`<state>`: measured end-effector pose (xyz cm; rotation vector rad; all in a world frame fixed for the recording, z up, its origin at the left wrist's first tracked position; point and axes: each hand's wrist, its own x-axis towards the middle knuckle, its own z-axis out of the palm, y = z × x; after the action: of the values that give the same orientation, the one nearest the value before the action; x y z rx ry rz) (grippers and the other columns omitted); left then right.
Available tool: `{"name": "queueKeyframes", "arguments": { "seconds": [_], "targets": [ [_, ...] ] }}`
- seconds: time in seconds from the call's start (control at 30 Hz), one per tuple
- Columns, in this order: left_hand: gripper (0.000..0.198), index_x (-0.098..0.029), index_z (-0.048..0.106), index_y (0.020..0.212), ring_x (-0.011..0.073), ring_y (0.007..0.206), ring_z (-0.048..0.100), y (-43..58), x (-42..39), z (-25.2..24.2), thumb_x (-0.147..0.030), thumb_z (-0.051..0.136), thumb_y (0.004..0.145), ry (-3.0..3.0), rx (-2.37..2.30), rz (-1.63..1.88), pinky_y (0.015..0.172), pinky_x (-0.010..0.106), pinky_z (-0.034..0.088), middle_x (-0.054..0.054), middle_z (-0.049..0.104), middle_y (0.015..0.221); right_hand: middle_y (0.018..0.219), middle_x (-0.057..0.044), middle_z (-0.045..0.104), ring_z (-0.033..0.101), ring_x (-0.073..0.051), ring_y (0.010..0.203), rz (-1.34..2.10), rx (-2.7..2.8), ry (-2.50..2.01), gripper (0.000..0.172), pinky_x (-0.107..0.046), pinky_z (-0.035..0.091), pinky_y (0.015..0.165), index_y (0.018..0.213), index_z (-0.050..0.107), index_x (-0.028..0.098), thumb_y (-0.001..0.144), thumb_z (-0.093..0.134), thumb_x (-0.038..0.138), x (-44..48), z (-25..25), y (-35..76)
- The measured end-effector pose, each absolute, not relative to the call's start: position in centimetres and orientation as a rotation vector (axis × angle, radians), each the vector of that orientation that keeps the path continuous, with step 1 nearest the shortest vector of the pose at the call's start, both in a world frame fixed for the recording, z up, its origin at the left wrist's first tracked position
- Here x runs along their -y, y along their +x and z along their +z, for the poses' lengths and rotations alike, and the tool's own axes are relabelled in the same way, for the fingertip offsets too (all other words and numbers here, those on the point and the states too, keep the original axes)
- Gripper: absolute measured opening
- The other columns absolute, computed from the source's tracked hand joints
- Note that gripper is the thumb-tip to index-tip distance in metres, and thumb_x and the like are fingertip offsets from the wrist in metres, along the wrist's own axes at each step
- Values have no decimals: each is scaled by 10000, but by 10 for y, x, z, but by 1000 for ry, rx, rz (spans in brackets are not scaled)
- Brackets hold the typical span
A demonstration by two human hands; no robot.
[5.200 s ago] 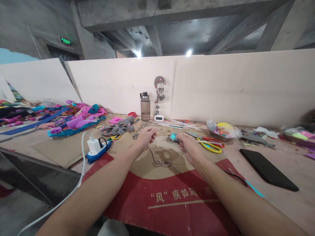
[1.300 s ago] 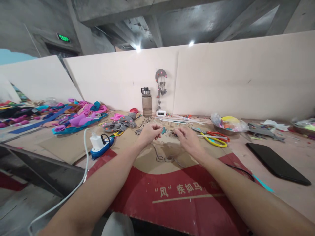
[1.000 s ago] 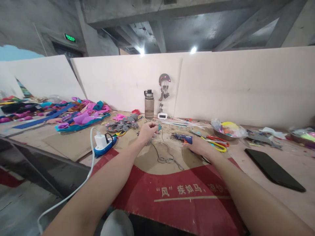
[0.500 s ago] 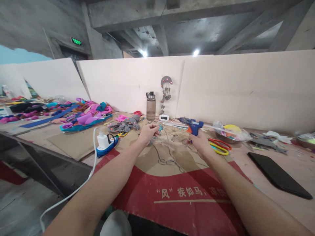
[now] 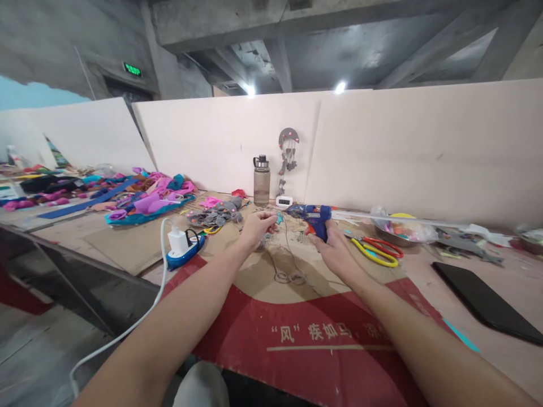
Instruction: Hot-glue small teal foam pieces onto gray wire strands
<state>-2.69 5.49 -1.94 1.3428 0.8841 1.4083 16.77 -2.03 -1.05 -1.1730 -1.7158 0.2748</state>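
Observation:
My left hand (image 5: 259,229) pinches a small teal piece (image 5: 279,217), perhaps felt, between thumb and fingers. A grey cord (image 5: 290,244) hangs from near that piece and lies looped on the cardboard sheet (image 5: 254,282). My right hand (image 5: 333,243) is wrapped round the handle of a blue glue gun (image 5: 316,213) with an orange trigger. Its nozzle points left, close to the teal piece; whether they touch I cannot tell. A long clear glue stick (image 5: 382,219) sticks out of the gun's back.
Scissors with red and yellow handles (image 5: 375,251) lie right of my right hand, near a black phone (image 5: 483,299) and a bowl (image 5: 401,237). A bottle (image 5: 262,183) and small clock (image 5: 284,201) stand behind. Left are a power strip (image 5: 185,254) and coloured fabric (image 5: 153,203).
My right hand has brought the glue gun leftward, its nozzle now beside the teal piece. My left hand stays almost in place, still pinching that piece.

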Motion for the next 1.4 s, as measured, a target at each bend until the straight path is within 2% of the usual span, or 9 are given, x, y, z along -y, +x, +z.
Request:
{"name": "queueKeyframes", "arguments": {
  "seconds": [0.23, 0.37, 0.67, 1.03, 1.17, 1.4],
  "targets": [
    [180, -119, 601, 667, 56, 429, 460, -26, -56, -19, -263, 708, 647, 1343, -915, 1402, 452, 190, 364, -16, 564, 521, 1169, -117, 592, 550, -249, 1045, 242, 1782, -1203, 455, -417, 396, 949, 1264, 447, 173, 819, 483, 259, 21, -9, 164],
    [198, -120, 600, 676, 56, 414, 458, -26, -55, -18, -279, 714, 648, 1359, -927, 1387, 447, 192, 361, -15, 569, 514, 1105, -109, 620, 574, -253, 1008, 251, 1781, -1266, 495, -418, 413, 920, 1298, 415, 180, 813, 489, 248, 21, -10, 164],
    [174, -122, 596, 672, 61, 431, 474, -26, -56, -20, -257, 706, 659, 1370, -916, 1372, 455, 193, 376, -14, 571, 526, 975, -90, 655, 600, -271, 947, 232, 1792, -1332, 403, -376, 441, 845, 1214, 469, 216, 815, 494, 269, 22, -12, 163],
    [156, -115, 608, 701, 62, 426, 469, -25, -54, -20, -248, 686, 675, 1392, -930, 1356, 453, 193, 370, -15, 570, 521, 961, -103, 653, 599, -251, 873, 188, 1820, -1392, 417, -361, 438, 794, 1242, 443, 170, 842, 457, 284, 24, -10, 163],
    [171, -122, 594, 674, 60, 428, 468, -25, -55, -20, -259, 697, 662, 1379, -934, 1374, 452, 190, 372, -20, 561, 512, 939, -88, 658, 604, -241, 820, 174, 1818, -1378, 430, -342, 444, 751, 1243, 456, 193, 826, 485, 289, 25, -10, 163],
    [217, -125, 592, 673, 57, 423, 464, -25, -53, -18, -288, 728, 632, 1355, -916, 1358, 444, 186, 368, -15, 562, 511, 987, -107, 649, 599, -259, 875, 211, 1795, -1368, 418, -353, 440, 772, 1219, 461, 188, 813, 488, 281, 24, -10, 163]
  ]
}}
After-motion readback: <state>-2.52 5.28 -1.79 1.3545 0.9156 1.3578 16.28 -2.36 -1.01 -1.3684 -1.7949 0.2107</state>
